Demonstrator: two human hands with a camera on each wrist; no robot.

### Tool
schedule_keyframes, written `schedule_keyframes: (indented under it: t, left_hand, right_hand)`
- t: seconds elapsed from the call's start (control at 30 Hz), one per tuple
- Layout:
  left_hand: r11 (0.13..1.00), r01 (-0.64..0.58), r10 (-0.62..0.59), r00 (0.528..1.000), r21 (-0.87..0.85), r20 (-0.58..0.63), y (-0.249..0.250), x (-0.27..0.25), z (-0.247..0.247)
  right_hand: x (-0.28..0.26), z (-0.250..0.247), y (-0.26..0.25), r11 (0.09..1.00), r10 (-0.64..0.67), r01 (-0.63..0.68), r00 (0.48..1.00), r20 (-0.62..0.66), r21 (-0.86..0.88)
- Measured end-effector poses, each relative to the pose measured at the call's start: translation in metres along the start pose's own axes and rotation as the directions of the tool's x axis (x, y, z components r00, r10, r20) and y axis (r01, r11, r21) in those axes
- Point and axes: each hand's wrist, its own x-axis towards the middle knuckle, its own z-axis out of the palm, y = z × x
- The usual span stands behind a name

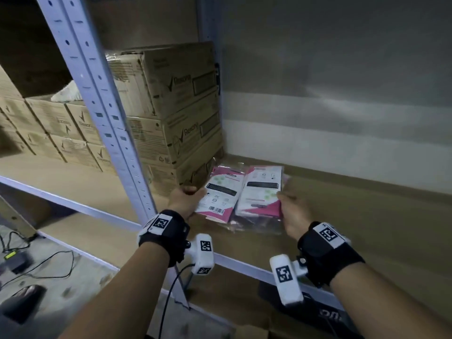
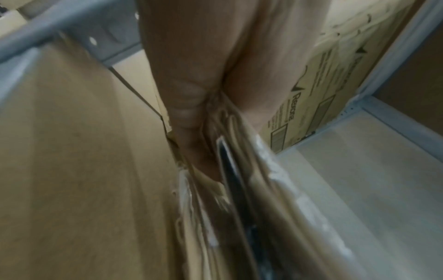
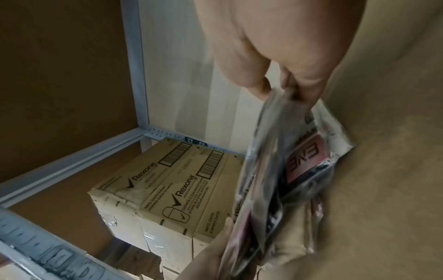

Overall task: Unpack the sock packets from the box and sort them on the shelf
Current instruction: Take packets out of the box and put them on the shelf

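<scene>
Left hand (image 1: pixel 183 200) and right hand (image 1: pixel 294 212) grip opposite sides of a bundle of sock packets (image 1: pixel 241 196), fingers curled round its edges. The bundle lies between the hands on the shelf (image 1: pixel 367 216). Stacked cartons (image 1: pixel 171 113) stand just beyond the left hand.

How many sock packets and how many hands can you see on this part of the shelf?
Pink-and-white sock packets, tops showing in the head view: 2, left packet and right packet; more may lie beneath.
Hands holding them: 2, left hand and right hand.
Total: 4
</scene>
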Motion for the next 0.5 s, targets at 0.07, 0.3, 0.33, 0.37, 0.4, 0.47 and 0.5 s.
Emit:
schedule_keyframes:
  t: [0.07, 0.3, 0.33, 0.37, 0.4, 0.47, 0.5]
  left_hand:
    - [0.998, -0.053, 0.055, 0.998, 0.046, -0.027, 0.004, 0.001, 0.007]
    - [0.930, -0.143, 0.102, 0.985, 0.339, 0.138, 0.002, -0.001, 0.020]
    - [0.909, -0.165, 0.121, 0.983, 0.383, 0.138, 0.005, -0.007, 0.020]
    - [0.888, -0.185, 0.140, 0.981, 0.421, 0.137, 0.006, -0.009, 0.020]
    - [0.863, -0.213, 0.165, 0.976, 0.458, 0.142, 0.008, -0.013, 0.020]
    - [0.795, -0.297, 0.246, 0.955, 0.529, 0.165, 0.011, -0.022, 0.019]
    - [0.750, -0.351, 0.299, 0.936, 0.560, 0.185, 0.014, -0.026, 0.019]
  right_hand:
    - [0.005, 0.002, -0.001, 0.999, -0.033, 0.034, 0.999, 0.016, -0.030]
    - [0.002, 0.001, 0.007, 0.936, -0.089, 0.162, 0.968, 0.234, -0.312]
    - [0.001, 0.000, 0.008, 0.929, -0.097, 0.172, 0.967, 0.234, -0.327]
    - [0.000, -0.001, 0.009, 0.920, -0.110, 0.189, 0.966, 0.235, -0.344]
    - [-0.001, -0.003, 0.009, 0.911, -0.126, 0.207, 0.963, 0.236, -0.357]
    - [-0.007, -0.003, 0.007, 0.892, -0.154, 0.232, 0.963, 0.222, -0.389]
    - [-0.010, -0.004, 0.006, 0.880, -0.170, 0.247, 0.961, 0.217, -0.405]
